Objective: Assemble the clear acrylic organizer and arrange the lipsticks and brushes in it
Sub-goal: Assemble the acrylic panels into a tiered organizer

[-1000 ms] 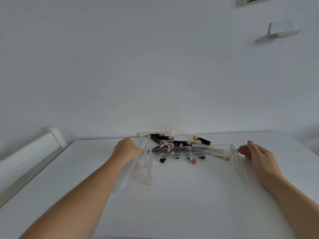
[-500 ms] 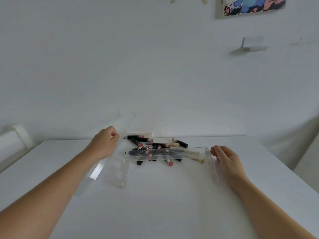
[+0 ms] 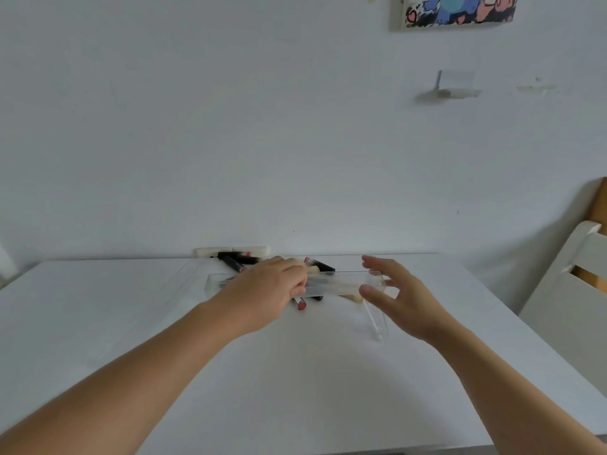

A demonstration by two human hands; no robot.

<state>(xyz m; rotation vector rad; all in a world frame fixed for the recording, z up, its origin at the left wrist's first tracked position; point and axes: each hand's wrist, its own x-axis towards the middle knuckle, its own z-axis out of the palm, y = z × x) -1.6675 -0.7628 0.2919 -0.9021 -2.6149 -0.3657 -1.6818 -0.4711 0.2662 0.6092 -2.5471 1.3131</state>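
The person reaches both arms out over a white table (image 3: 131, 339). The clear tray (image 3: 335, 284) of the organizer sits near the far edge, and the lipsticks (image 3: 233, 262) and brushes (image 3: 313, 270) lie loose in a heap behind and under it, close to the wall. One red-tipped lipstick (image 3: 299, 303) pokes out toward the person just below the tray. The left hand (image 3: 269, 290) lies over the left part of the tray with its fingers curled down at the front wall; whether they actually grip the clear plastic cannot be told. The right hand (image 3: 397, 297) hovers at the tray's right end, fingers spread apart and relaxed, thumb low, holding nothing. A chair (image 3: 571, 290) stands at the right of the table, and a colourful picture (image 3: 456, 9) hangs high on the wall.
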